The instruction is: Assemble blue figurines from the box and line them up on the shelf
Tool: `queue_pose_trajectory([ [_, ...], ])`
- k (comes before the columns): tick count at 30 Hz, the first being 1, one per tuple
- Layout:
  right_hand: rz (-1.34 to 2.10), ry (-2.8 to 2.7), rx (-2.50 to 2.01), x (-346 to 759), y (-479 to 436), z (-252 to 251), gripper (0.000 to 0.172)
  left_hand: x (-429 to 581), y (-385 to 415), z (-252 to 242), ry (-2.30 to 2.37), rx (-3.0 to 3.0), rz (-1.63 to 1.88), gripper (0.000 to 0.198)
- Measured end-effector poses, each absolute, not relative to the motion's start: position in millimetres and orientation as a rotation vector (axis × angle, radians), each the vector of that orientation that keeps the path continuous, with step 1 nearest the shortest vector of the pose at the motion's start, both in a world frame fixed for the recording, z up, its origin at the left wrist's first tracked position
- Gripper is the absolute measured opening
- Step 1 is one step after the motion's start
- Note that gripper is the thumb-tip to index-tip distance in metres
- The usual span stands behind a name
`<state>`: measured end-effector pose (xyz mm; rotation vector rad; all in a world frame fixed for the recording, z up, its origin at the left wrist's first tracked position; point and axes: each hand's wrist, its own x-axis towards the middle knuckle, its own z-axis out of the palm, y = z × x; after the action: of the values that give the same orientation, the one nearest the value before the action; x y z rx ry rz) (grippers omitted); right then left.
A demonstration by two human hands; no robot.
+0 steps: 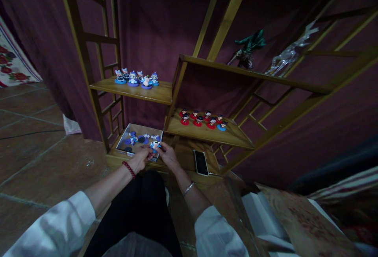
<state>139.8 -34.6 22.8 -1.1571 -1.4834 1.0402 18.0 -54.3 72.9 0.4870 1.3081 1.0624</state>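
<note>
Both hands meet at the near right corner of a shallow box [121,142] on the bottom shelf. Between them is a small blue and white figurine [155,145]. My left hand [142,158] pinches it from the left, low down, and my right hand [167,155] grips it from the right. Inside the box lie several purple and white figurines [132,137], along with a dark round disc [141,140]. On the shelf above stand several blue and purple figurines [133,79] on round bases.
Several red-based figurines [199,121] and one blue-based one stand on the middle right shelf [236,137]. A phone [201,163] lies on the bottom shelf. A green statue [251,48] and a clear deer-like figure [291,54] occupy the upper shelf. Cartons [265,213] sit at lower right.
</note>
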Motion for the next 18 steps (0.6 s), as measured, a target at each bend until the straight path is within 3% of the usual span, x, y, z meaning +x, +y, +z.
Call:
queue_pose_trajectory([
  [12,1.176,-1.498,-1.014,149.2,-45.7,29.0,0.032,23.0,-57.0,73.9,1.192,0.486,1.056,0.022],
  [18,1.137,-1.501,-1.021,152.3,-45.0,27.9,0.026,24.4,-58.2,73.2,1.256,0.524,1.034,0.023],
])
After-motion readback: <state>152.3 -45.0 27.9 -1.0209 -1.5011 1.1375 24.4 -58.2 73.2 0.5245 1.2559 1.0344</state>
